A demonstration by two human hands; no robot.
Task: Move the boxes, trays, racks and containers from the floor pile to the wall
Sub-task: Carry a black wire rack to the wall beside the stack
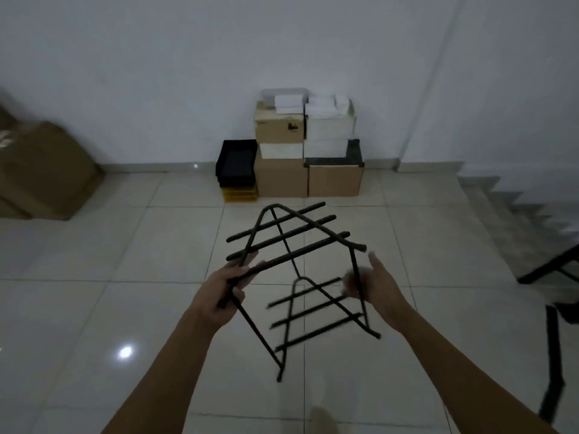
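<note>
Closest to me, the person's two arms reach out over the tiled floor [94, 308], carrying a black wire rack [288, 258] in the air between them.

The left hand [225, 289] has the rack's left end. Its fingers [249, 261] are curled round the lowest cross bar where that bar meets the slanted leg, so the grip is clamped on metal. The right hand [379, 283] is at the rack's right upright, thumb pointing up beside the bar. That hand is smeared by motion, and I cannot tell whether its fingers are wrapped on the upright or only laid against it.

The rack hangs tilted, its peaked end pointing away from the person and its feet well off the floor. To carry it well, I'd say both hands should hold firmly at matching heights so the frame doesn't swing. The far legs should also be kept high until the rack is over its spot. The bars stick out past the frame, so they could snag on whatever is beside it when it goes down.

Beyond the rack, straight ahead, cardboard and white boxes [282, 177] are stacked against the wall [156, 73]. Black and yellow trays [235, 161] are piled at the stack's left side. The bare floor beyond the rack looks like the natural place to set it down.
</note>
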